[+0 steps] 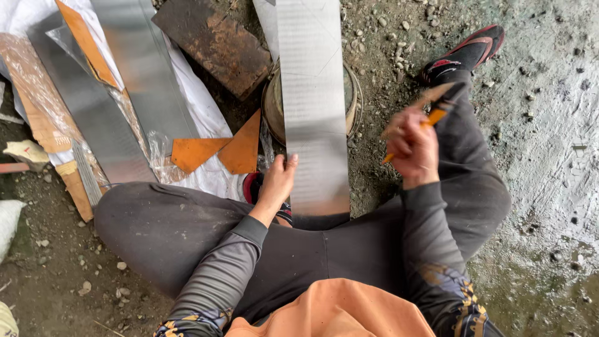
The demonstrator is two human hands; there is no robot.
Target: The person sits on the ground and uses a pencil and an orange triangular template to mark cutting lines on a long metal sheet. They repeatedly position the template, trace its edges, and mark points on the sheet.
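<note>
Left hand (278,181) gripping metal strip's (314,106) edge, right hand (413,146) around orange-handled tool (430,118)

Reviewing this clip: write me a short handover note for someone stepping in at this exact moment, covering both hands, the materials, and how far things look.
Left hand: grips the left edge of the long metal strip, near its close end.
Right hand: raised off to the right of the strip, closed on an orange-handled tool; its tip is blurred, so the kind is unclear.
The strip lies lengthwise over a round drum, its near end at the person's lap.
More metal strips, orange offcuts and a rusty plate lie to the left.
Done: faint lines show on the strip.
Left: no cut visible on it.
</note>
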